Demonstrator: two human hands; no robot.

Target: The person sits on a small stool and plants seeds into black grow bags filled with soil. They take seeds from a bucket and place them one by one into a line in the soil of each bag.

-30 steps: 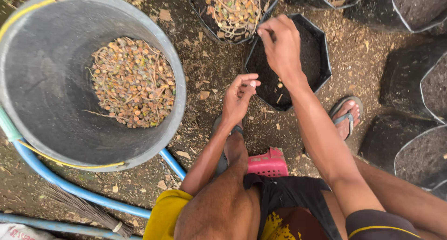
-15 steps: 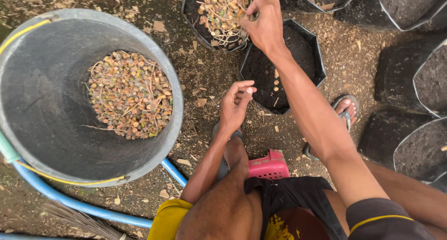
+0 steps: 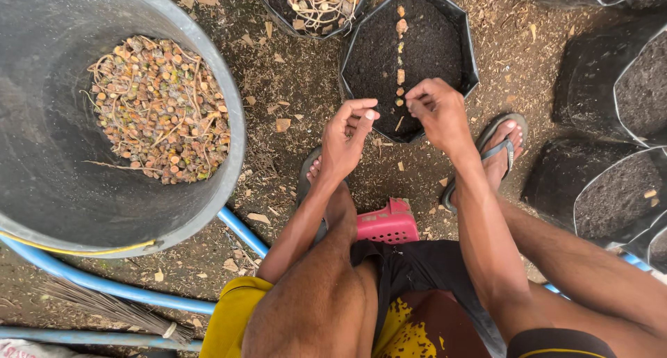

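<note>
Bare, chip-strewn soil lies under me. From my head view, my right hand (image 3: pixel 438 111) pinches shut over the near edge of the black soil bag (image 3: pixel 445 18), though what it holds I cannot tell. A row of small seeds (image 3: pixel 400 52) runs away from my fingertips. They look light, hard and easily dropped, best taken by fingertip pinch. My left hand (image 3: pixel 347 139) curls loosely just beside.

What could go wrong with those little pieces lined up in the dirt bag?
The right hand works at the near end of the row of small tan pieces in the soil-filled black bag; a bump might scatter them. The left hand hovers at the bag's edge, so anything it drops may land on the littered ground.
</note>
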